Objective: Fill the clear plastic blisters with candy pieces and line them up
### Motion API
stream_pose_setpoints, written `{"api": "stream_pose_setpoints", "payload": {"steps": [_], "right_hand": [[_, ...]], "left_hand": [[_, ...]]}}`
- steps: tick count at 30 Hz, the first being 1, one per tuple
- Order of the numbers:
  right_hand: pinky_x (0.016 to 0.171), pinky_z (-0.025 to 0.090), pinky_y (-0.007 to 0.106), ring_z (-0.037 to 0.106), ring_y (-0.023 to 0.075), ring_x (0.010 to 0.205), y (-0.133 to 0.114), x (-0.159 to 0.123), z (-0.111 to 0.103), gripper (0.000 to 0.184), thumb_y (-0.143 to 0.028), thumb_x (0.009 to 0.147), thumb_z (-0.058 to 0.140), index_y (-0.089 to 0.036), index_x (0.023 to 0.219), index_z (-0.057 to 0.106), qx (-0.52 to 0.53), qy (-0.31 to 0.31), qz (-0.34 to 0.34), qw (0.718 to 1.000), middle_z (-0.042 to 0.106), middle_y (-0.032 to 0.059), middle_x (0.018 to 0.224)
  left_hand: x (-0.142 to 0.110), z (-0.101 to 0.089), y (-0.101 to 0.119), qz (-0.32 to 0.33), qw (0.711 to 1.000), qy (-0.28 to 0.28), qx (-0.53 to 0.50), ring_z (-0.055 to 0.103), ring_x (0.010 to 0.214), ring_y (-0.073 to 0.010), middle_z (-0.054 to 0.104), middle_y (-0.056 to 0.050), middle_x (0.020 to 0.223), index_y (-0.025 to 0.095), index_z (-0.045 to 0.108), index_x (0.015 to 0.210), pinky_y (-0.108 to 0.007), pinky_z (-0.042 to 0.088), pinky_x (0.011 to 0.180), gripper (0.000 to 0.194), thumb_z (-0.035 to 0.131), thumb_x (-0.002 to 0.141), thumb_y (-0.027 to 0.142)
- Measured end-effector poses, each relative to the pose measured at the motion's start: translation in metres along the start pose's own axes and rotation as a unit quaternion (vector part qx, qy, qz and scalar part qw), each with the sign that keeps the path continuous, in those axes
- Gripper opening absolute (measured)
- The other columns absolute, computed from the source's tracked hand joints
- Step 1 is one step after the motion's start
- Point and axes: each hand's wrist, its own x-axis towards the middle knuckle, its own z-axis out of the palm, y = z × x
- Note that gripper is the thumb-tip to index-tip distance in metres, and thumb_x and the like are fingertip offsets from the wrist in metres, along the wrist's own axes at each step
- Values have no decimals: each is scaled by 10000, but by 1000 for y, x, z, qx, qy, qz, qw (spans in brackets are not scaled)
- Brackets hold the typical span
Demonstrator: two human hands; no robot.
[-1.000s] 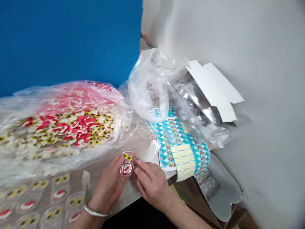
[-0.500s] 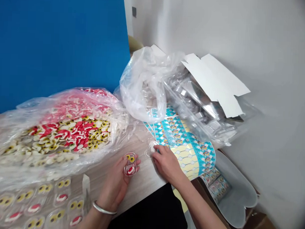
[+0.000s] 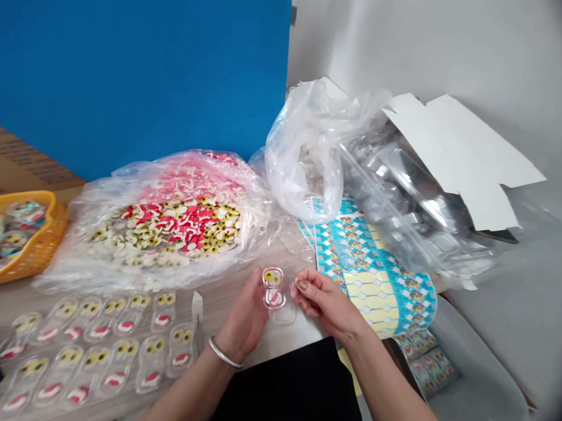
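My left hand (image 3: 250, 314) is closed on a small clear plastic case (image 3: 274, 289), held upright above the table. Inside the case sit two yellow eye pieces and a red-and-white mouth piece. Close on its right, my right hand (image 3: 321, 301) pinches a clear plastic cover (image 3: 285, 313) between thumb and fingers; its lower part overlaps the case's edge from this angle. Whether the two touch I cannot tell. Rows of similar filled clear cases (image 3: 119, 367) lie on the table at the lower left.
An open plastic bag (image 3: 170, 222) spills loose eye and mouth pieces. Behind my right hand lie printed sticker sheets (image 3: 375, 287), a clear bag (image 3: 283, 155) and bagged plastic shells (image 3: 401, 202) under white card (image 3: 462, 155). A yellow basket (image 3: 44, 251) stands left; a lined box (image 3: 478, 365), lower right.
My right hand has lifted a clear cover off the table and brought it beside the case in my left hand. The view has swung left, bringing the yellow basket into sight.
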Motion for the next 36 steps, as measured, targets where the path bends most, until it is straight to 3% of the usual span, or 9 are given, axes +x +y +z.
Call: {"api": "stream_pose_setpoints", "payload": {"steps": [3, 9, 15, 22, 25, 27, 30, 33, 36], "right_hand": [[432, 151, 204, 365, 54, 473, 9, 7, 8, 394, -538, 788, 758, -190, 806, 576, 7, -2, 15, 1000, 592, -23, 666], [448, 232, 219, 380, 79, 471, 17, 14, 12, 360, -551, 858, 660, -200, 842, 579, -113, 45, -35, 992, 531, -57, 572], [633, 453, 279, 582, 148, 680, 25, 22, 19, 324, -478, 797, 714, -210, 952, 619, -209, 73, -75, 972, 652, 1, 799], [627, 434, 259, 554, 127, 643, 50, 34, 54, 289, -442, 772, 723, -182, 847, 621, -170, -7, -21, 985, 635, -11, 722], [553, 388, 244, 501, 116, 562, 65, 49, 72, 259, -427, 776, 691, -185, 825, 614, -192, -2, -1, 981, 583, -35, 636], [549, 391, 244, 506, 119, 552, 74, 64, 86, 185, -363, 774, 662, -189, 813, 612, -218, 6, -13, 976, 578, -38, 629], [596, 426, 257, 568, 136, 595, 84, 84, 110, 53, -217, 765, 609, -189, 809, 618, -293, 17, -48, 955, 619, -21, 669], [634, 435, 265, 602, 150, 633, 89, 99, 134, 129, -119, 766, 577, -182, 866, 629, -389, 31, -77, 917, 639, -12, 684], [660, 435, 274, 607, 162, 656, 92, 105, 150, 249, -98, 775, 596, -173, 1013, 613, -456, 47, -103, 883, 641, -16, 700]], "left_hand": [[-6, -1, 0, -7, 999, -40, -3, 663, 841, -206, 708, -71, 925, 165, 671, 1066, -317, 510, 770, 351, 659, 864, 452], [-13, -8, 2, 0, 996, -33, 88, 609, 771, -155, 674, -29, 854, 183, 692, 972, -287, 483, 764, 280, 780, 706, 184], [-16, -21, 1, 28, 992, 31, 122, 623, 881, -192, 699, -46, 946, 195, 709, 1012, -292, 507, 756, 375, 809, 650, 191], [-37, -64, -9, 122, 949, 148, 251, 692, 875, -188, 732, -84, 978, 150, 629, 1143, -321, 545, 813, 453, 735, 703, 157], [-64, -90, 5, 216, 857, 210, 418, 686, 1008, -229, 687, -118, 1184, 201, 529, 1334, -402, 566, 872, 579, 694, 779, 189], [-83, -108, 19, 302, 736, 242, 555, 647, 1097, -243, 658, -104, 1249, 239, 562, 1307, -462, 534, 960, 471, 641, 846, 189], [-102, -134, 36, 373, 574, 219, 695, 592, 1173, -260, 684, -78, 1190, 241, 640, 1178, -513, 467, 1051, 297, 586, 899, 156], [-106, -151, 39, 367, 497, 189, 763, 528, 1268, -299, 676, -80, 1229, 240, 657, 1151, -525, 469, 1044, 267, 577, 910, 159], [-100, -156, 37, 339, 469, 192, 793, 499, 1306, -325, 655, -89, 1293, 239, 655, 1173, -539, 460, 1037, 264, 581, 921, 210]]}}
